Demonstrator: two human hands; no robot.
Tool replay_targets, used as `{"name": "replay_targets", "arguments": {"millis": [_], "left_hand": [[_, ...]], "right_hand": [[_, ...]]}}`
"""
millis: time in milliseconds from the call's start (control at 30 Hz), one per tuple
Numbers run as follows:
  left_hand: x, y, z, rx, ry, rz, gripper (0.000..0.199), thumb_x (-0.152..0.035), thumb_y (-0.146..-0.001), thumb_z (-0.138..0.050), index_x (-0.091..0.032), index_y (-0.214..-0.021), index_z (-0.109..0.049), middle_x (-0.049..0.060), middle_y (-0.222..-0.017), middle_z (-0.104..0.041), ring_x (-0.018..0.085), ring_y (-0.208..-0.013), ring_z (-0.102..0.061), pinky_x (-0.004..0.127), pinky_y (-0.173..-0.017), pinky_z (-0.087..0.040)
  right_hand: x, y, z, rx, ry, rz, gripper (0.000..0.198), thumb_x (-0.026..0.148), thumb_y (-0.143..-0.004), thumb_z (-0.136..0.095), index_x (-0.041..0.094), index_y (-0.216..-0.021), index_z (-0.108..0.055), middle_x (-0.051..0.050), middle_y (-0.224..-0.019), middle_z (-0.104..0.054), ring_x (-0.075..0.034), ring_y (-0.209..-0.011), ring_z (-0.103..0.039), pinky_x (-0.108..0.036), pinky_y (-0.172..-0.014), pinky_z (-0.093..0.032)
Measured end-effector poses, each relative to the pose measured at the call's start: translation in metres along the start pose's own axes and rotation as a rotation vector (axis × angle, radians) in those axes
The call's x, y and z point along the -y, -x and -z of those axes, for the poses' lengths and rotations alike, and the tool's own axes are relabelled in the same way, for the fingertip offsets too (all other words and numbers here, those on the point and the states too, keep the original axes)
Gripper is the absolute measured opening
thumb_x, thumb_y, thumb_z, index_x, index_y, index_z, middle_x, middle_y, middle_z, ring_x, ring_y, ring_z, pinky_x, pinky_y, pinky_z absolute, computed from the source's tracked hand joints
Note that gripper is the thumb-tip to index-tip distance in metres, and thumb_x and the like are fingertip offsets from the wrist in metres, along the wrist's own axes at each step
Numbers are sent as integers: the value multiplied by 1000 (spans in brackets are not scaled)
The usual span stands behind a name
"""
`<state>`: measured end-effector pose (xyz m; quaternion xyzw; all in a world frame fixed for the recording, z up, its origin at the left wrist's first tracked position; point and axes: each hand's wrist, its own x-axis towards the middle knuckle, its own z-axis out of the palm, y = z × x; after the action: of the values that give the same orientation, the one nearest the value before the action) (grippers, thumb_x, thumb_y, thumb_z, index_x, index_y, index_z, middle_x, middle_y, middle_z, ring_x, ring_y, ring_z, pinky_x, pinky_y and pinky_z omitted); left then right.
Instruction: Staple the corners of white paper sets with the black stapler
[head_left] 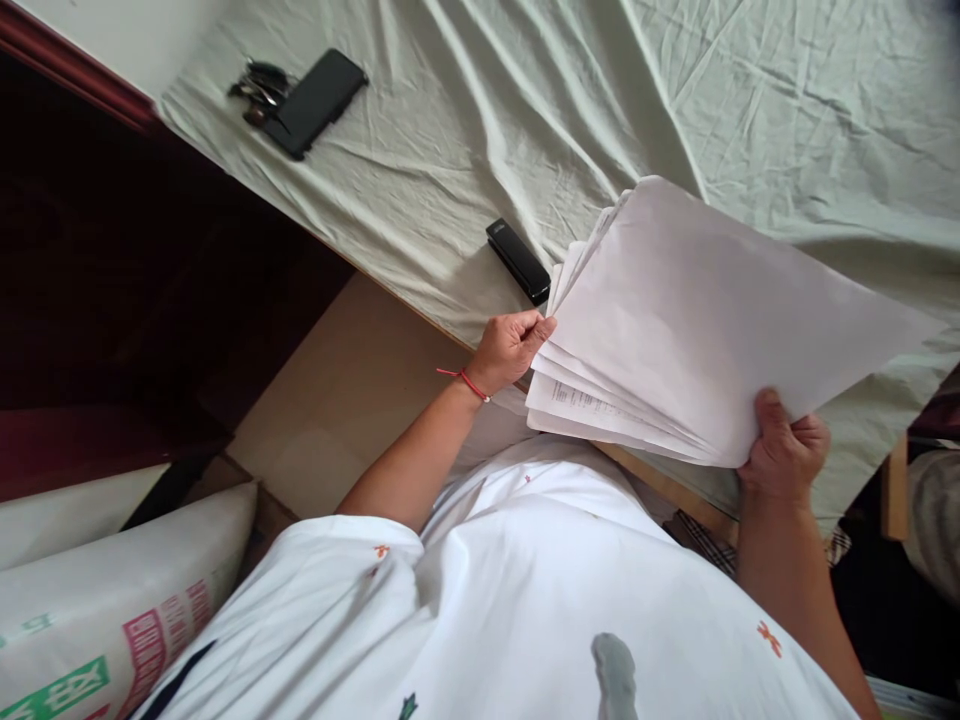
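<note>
A fanned stack of white paper sheets [697, 310] is held up over the near edge of the cloth-covered table. My left hand [511, 347], with a red string bracelet at the wrist, pinches the left edge of the sheets. At the lower right corner my right hand [784, 445] grips the stack, thumb on top and fingers underneath. The top sheet looks blank, while lines of print show on a sheet lower down. Just beyond my left hand, a black stapler [519, 262] lies on the cloth, close to the paper's edge.
Wrinkled pale green cloth [450, 130] covers the table. A black phone or case [319, 105] and a bunch of keys [260, 92] lie at its far left. A printed white sack [127, 600] stands at lower left, beside dark red furniture [97, 250].
</note>
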<state>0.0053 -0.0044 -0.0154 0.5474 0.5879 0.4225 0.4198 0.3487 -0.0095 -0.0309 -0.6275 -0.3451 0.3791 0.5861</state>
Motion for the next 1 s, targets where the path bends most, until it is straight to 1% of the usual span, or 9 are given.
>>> {"name": "replay_targets", "arguments": {"millis": [100,167,233,367,533,667,733,867,1000], "left_hand": [[0,1,2,58,70,13,57,-67,-89,-57,-20,-61,-41,-5,-58,-32,9,-56,-29,27,-54,-26],[2,2,4,133,121,33,50,-63,-85,-65,-19,-67,-49,-5,-59,-38,9,-56,-32,26,-54,-27],[4,3,5,167,135,56,46,-59,-81,-72,-18,-70,-53,-5,-60,-41,9,-56,-34,26,-53,-26],[8,3,4,127,99,80,47,-55,-83,-70,-19,-64,-48,-5,-57,-36,9,-54,-30,26,-52,-21],[4,3,4,124,121,50,48,-56,-85,-69,-19,-66,-46,-5,-61,-37,9,-57,-32,26,-54,-26],[1,1,4,99,108,23,51,-61,-88,-63,-19,-65,-45,-5,-61,-35,10,-58,-31,26,-55,-28],[1,1,3,99,100,16,51,-63,-89,-61,-19,-66,-48,-4,-61,-40,10,-59,-35,27,-55,-31],[1,1,2,111,170,32,47,-63,-87,-66,-17,-75,-59,0,-69,-56,13,-65,-50,28,-61,-43],[-6,1,4,131,328,46,44,-61,-85,-70,-17,-86,-65,4,-83,-68,19,-84,-65,33,-76,-55]], "right_hand": [[0,0,0,-14,-3,7,31,40,-66,-88,17,-84,-79,-3,-84,-77,-14,-84,-70,-33,-92,-60],[0,-1,0,-20,-6,11,31,40,-65,-88,18,-86,-80,-2,-84,-77,-14,-85,-70,-33,-91,-60],[0,-1,0,-24,-5,8,31,39,-65,-89,17,-85,-80,-2,-85,-77,-13,-83,-70,-31,-91,-60],[-1,-1,0,-21,-1,-2,31,40,-65,-89,16,-83,-79,-3,-84,-77,-13,-81,-69,-29,-90,-60],[1,0,-1,-29,-3,-4,35,40,-64,-90,16,-87,-80,-2,-84,-77,-14,-85,-70,-31,-93,-59],[3,0,-2,-20,-10,-31,38,41,-61,-91,15,-86,-79,-4,-82,-75,-16,-82,-70,-35,-91,-60],[4,0,0,7,-27,-52,39,40,-58,-93,15,-84,-78,-5,-82,-76,-15,-79,-69,-35,-89,-60],[8,-2,8,110,-48,-125,40,33,-49,-95,17,-79,-76,-4,-83,-76,-14,-79,-68,-33,-85,-60],[19,-2,10,237,8,-161,40,22,-42,-95,20,-77,-74,-1,-91,-77,-18,-89,-70,-40,-94,-60]]}}
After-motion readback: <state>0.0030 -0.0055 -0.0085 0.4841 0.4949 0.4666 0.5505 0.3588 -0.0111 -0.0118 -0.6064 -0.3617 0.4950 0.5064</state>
